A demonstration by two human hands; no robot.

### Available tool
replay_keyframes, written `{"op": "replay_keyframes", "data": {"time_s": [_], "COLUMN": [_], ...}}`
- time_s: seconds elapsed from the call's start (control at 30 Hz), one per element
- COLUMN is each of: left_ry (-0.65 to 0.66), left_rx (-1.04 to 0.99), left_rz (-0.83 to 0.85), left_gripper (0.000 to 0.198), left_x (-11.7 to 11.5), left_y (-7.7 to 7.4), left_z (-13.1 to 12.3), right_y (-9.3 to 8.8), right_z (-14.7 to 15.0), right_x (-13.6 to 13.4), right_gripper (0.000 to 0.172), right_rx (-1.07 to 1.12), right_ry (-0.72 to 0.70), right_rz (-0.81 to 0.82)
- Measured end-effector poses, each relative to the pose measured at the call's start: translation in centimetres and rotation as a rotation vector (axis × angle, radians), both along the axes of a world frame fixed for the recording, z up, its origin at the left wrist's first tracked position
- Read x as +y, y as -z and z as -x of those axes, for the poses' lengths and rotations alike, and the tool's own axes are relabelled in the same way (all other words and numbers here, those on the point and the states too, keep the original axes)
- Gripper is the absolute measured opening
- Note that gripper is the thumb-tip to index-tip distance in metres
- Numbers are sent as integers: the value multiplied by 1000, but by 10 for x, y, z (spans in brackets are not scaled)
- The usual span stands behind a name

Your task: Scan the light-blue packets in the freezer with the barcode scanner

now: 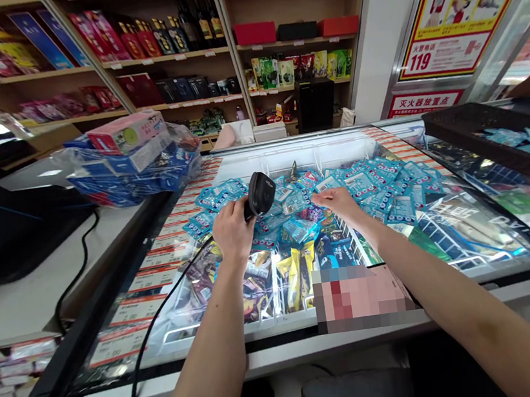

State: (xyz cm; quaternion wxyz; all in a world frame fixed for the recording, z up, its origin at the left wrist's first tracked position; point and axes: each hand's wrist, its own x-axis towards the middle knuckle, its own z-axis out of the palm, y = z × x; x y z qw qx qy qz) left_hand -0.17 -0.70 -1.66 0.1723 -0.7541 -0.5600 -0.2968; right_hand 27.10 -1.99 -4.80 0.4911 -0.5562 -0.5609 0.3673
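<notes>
My left hand [233, 230] is wrapped round the handle of a black barcode scanner [261, 194], its head tilted up above the freezer's glass top. A black cable [160, 309] runs from it toward the lower left. With fingers pinched together, my right hand [338, 204] grips the edge of a small blue packet [296, 202], just right of the scanner. Many similar blue packets [374, 179] lie spread over the glass on both sides. Yellow and dark ice cream wrappers [294, 279] show in white wire baskets beneath the glass.
A plastic-wrapped stack of blue boxes [128, 161] stands at the left. At the right is a dark tray [476, 138] with more blue packets. A pixelated pink object [365, 293] lies by the near edge. Shelves [168, 58] of goods line the back.
</notes>
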Motion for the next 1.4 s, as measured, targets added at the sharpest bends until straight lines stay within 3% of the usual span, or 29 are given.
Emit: {"op": "replay_keyframes", "data": {"time_s": [0.1,0.23,0.5,0.67,1.4], "left_ry": [-4,38,280,405,344], "left_rx": [16,52,160,200,210], "left_rz": [-22,-47,-17,36,89], "left_gripper": [36,37,35,38,38], "left_x": [1,0,-7,-15,-13], "left_y": [1,0,-3,-2,2], "left_z": [0,-3,-15,-25,-31], "right_y": [6,6,5,-5,-4], "right_z": [-7,-17,-36,-30,-27], "right_x": [4,7,9,0,-1], "right_gripper": [33,45,25,21,24], "right_rx": [76,222,354,479,486], "right_ry": [74,76,214,200,217], "right_rz": [-55,-63,-158,-68,-54]}}
